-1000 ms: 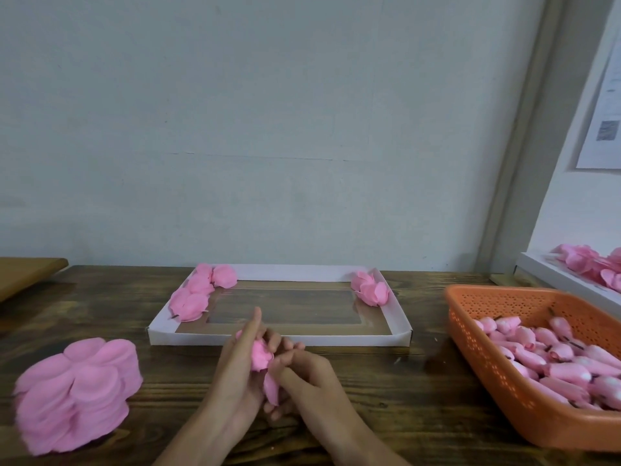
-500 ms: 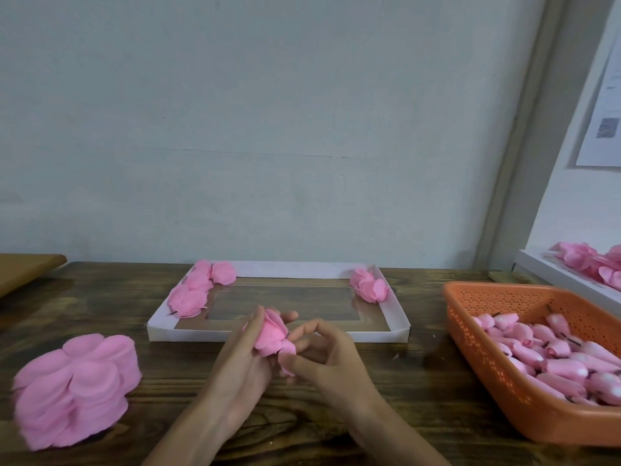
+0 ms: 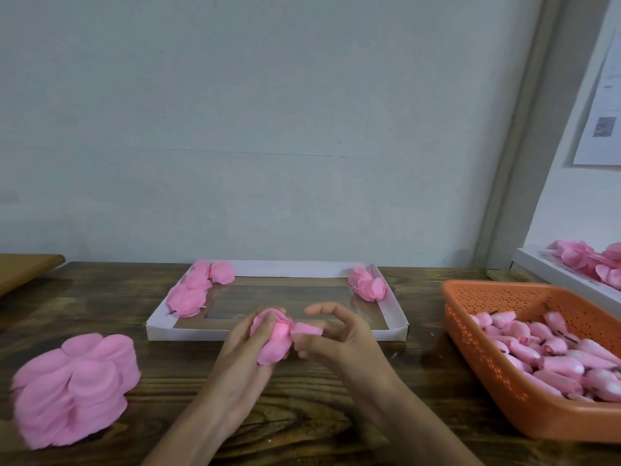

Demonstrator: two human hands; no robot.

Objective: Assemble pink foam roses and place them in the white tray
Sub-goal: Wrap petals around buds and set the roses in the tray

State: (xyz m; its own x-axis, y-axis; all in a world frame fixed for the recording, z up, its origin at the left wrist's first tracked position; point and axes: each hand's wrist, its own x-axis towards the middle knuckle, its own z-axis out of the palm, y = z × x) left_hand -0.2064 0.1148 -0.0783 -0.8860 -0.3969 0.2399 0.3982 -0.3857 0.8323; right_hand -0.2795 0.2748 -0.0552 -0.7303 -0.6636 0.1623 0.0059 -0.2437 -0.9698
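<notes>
Grip, left hand: the foam rose (image 3: pixel 276 339) is clasped by the left hand (image 3: pixel 243 353), with the fingers curled over its top and left side and the palm cupped beneath it.
Grip, right hand: an outer petal (image 3: pixel 306 329) on the rose's right side is pinched between the thumb and lower fingers of the right hand (image 3: pixel 341 344); the index finger is arched above it and is not seen to touch it.
Foam rose: it is held above the wooden table (image 3: pixel 100 307), just in front of the near wall of the white tray (image 3: pixel 188 332), and is not yet placed inside.
White tray: it is set flat at the middle of the table, its long side turned toward the person; its floor appears brown or see-through, and which cannot be told.
Finished roses: a cluster of pink roses (image 3: pixel 193 292) is laid along the tray's left end, and a single rose (image 3: pixel 368 284) is lodged in the far right corner.
Petal stack: a thick pile of pink foam petals (image 3: pixel 75 385) is kept on the table at the left, well apart from the tray.
Orange basket: a perforated orange basket (image 3: pixel 480 334) is positioned to the right of the tray and is filled with pink rosebud cores (image 3: pixel 544 348), some with dark stems showing.
Far right: a second white tray (image 3: pixel 554 272) with more pink roses (image 3: pixel 588 260) is seen behind the basket, and a printed sheet (image 3: pixel 601 105) is fixed to the wall above.
Far left: the edge of a brown board (image 3: pixel 23 272) is visible.
</notes>
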